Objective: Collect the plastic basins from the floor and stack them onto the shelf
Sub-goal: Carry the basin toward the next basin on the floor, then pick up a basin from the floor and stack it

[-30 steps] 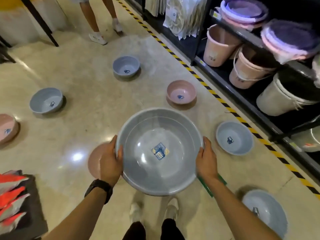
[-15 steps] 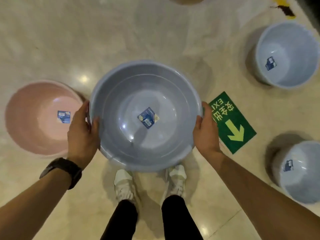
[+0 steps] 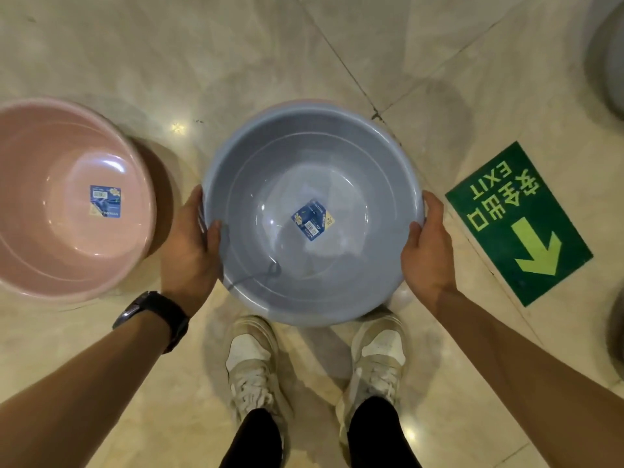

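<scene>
I look straight down at a large blue-grey plastic basin with a blue label inside, held above the floor in front of my shoes. My left hand, with a black watch on its wrist, grips the basin's left rim. My right hand grips the right rim. A pink rim shows just past the basin's far edge. A large pink basin with a blue label stands upright on the floor to the left, close to my left hand. The shelf is out of view.
A green EXIT floor sign with an arrow lies to the right. Grey basin edges show at the right border, top and lower. My two white shoes stand under the held basin on the beige tiled floor.
The view has tipped from the aisle and shelf down to the floor. The basin stays in both hands and now hangs closer, with the pink basin nearer on the left.
</scene>
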`<move>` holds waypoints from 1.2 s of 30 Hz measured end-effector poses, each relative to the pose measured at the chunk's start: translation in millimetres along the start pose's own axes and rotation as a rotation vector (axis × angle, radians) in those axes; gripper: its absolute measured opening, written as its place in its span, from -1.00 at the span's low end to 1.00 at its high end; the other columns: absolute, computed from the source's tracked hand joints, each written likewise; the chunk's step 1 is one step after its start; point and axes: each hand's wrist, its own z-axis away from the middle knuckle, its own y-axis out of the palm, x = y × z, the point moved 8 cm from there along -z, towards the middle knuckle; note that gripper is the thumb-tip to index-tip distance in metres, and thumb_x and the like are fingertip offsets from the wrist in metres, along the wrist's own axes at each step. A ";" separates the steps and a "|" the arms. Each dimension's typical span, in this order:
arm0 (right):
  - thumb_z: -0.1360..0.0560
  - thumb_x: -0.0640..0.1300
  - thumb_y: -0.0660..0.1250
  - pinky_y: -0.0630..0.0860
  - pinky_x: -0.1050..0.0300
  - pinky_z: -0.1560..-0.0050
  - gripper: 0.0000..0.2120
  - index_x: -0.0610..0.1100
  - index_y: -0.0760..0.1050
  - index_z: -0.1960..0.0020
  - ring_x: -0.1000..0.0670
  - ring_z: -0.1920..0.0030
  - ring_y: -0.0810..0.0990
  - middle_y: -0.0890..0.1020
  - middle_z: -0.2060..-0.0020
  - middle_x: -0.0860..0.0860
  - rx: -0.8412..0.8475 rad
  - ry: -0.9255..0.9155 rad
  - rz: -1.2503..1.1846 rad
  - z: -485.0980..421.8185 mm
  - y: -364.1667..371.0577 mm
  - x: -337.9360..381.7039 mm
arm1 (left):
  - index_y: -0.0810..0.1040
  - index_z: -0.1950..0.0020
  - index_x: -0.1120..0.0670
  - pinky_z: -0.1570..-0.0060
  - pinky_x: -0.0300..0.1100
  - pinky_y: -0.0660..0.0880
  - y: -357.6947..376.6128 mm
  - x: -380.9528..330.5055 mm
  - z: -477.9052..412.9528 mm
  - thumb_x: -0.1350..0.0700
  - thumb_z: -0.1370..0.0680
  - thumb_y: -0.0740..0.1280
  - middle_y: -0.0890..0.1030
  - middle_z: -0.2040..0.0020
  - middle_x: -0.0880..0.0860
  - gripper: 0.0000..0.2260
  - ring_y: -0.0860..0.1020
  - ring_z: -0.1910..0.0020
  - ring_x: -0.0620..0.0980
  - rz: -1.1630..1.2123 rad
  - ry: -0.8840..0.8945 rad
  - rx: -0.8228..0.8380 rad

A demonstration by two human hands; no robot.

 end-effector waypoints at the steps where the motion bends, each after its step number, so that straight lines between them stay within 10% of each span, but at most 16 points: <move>1: -0.64 -0.20 0.13 0.55 -0.13 -0.23 -0.52 0.18 0.16 -0.46 -0.06 -0.20 0.55 0.53 -0.22 -0.01 -0.006 0.003 -0.016 -2.0 1.2 -0.6 | 0.22 -0.59 -0.06 -0.19 -0.27 0.41 3.3 0.9 -0.2 -0.10 -0.66 0.20 0.40 -0.37 -0.22 -0.50 0.41 -0.23 -0.35 -0.013 -0.005 0.005; 6: -0.55 -0.35 0.18 0.35 0.16 -0.24 -0.33 0.11 0.12 -0.55 0.00 -0.19 0.35 0.27 -0.19 0.03 -0.032 0.040 0.064 -11.6 8.2 -5.3 | 0.14 -0.62 -0.08 -0.14 -0.15 0.43 10.4 10.2 -6.0 0.02 -0.65 0.24 0.29 -0.38 0.14 -0.44 0.47 0.01 -0.03 -0.207 -0.130 0.072; 14: -0.48 -0.04 0.40 0.19 -0.10 -0.39 -0.15 -0.02 -0.03 -0.59 -0.15 -0.45 0.14 0.16 -0.45 -0.11 0.207 0.042 0.491 3.0 -18.0 27.8 | 0.03 -0.62 -0.09 -0.16 0.20 0.49 -14.0 -33.3 -24.8 -0.17 -0.52 0.40 0.26 -0.40 0.23 -0.21 0.34 -0.37 0.29 -0.754 -0.090 0.438; 36: -0.49 0.16 0.33 0.26 -0.12 -0.40 -0.19 0.01 0.01 -0.59 -0.15 -0.50 0.17 0.12 -0.54 -0.08 -0.407 -0.093 0.596 442.7 -466.6 384.8 | -0.02 -0.63 -0.05 -0.20 0.08 0.41 -343.6 -665.1 243.5 -0.23 -0.57 0.23 0.22 -0.52 0.13 -0.27 0.32 -0.41 0.17 -0.909 0.922 0.138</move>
